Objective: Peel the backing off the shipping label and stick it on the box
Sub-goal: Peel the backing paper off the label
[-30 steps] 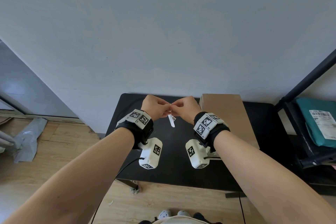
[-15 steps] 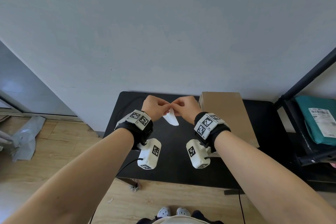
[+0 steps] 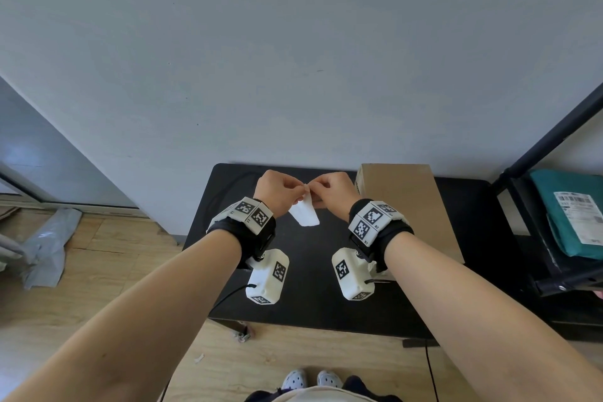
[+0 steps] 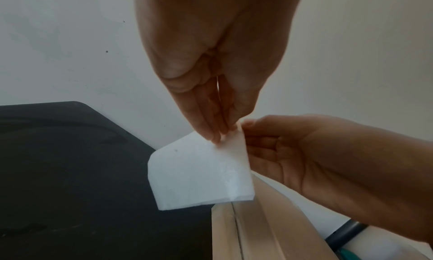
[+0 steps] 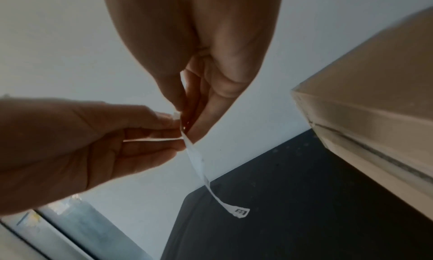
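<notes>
Head view: left hand (image 3: 280, 190) and right hand (image 3: 330, 190) raised together above the black worktop (image 3: 208, 225), fingertips meeting at the top corner of the white shipping label (image 3: 305, 214). Each grip pinched on that corner, label hanging below, clear of the worktop. Cardboard box (image 3: 411, 202) resting at the worktop's right side, against the wall (unlabelled on its visible top). Teal parcel (image 3: 567, 215) lying on the black shelf (image 3: 535, 258) further right.

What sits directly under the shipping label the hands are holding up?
Under the shipping label, pinched at its top edge by the left hand and right hand, lies bare black table. The cardboard box stands to its right, not beneath. The table patch right behind the label is covered.
</notes>
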Motion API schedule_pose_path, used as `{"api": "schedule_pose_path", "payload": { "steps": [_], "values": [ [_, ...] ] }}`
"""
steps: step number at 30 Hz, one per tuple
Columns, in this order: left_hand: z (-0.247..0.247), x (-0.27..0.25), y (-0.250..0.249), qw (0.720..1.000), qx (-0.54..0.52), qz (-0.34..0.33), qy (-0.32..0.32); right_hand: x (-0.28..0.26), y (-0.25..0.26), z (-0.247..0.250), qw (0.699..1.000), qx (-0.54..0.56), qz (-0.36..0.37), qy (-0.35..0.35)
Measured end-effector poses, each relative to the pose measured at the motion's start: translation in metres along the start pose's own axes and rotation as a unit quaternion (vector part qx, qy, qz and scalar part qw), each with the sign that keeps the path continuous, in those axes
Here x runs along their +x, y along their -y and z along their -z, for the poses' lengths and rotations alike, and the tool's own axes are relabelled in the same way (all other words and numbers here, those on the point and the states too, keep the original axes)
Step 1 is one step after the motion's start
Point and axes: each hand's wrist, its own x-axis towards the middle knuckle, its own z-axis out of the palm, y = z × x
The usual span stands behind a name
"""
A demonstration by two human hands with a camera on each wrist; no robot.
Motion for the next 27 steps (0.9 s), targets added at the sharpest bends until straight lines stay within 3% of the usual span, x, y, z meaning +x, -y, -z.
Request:
{"api": "schedule_pose_path", "payload": {
  "steps": [18,27],
  "values": [
    [-0.0022,0.0008,-0.0074,0.997,-0.058,0.038,-0.022,0.0006,0.0024,-0.0065,0.983,0.174,-0.042,-0.045],
    [-0.0021,0.0027,-0.0048,0.996,-0.068,0.034,-0.040,0.0034,-0.0003,-0.0060,0.976,0.210,-0.033,-0.041]
  ]
}}
